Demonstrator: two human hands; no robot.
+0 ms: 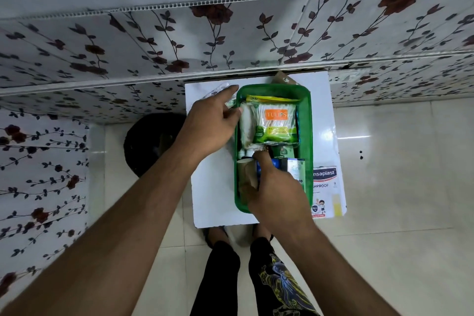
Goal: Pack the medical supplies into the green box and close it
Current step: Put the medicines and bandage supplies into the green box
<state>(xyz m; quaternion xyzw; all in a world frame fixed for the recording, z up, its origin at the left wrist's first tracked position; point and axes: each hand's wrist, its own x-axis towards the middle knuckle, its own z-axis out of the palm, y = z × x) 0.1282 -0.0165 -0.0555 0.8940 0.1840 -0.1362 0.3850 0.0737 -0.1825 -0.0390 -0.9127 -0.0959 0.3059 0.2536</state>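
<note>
An open green plastic box (306,120) sits lengthwise on the white table (213,200), holding a Tulips cotton-bud packet (277,123) among other supplies; a Hansaplast plaster box (327,187) lies just beside its right wall.

A small white table top (213,195) is standing on the pale tiled floor (397,187), pushed up against a wall covered in a floral pattern. A green box (307,136) is sitting directly on the table, taking up its middle and right part. A Hansaplast plaster box (328,187) is lying flat just beside the green box at the near right corner, hanging slightly over the table edge. A brown packet (283,78) is resting at the far edge behind the green box. A clear wrapped item (218,90) is lying at the far left corner.
</note>
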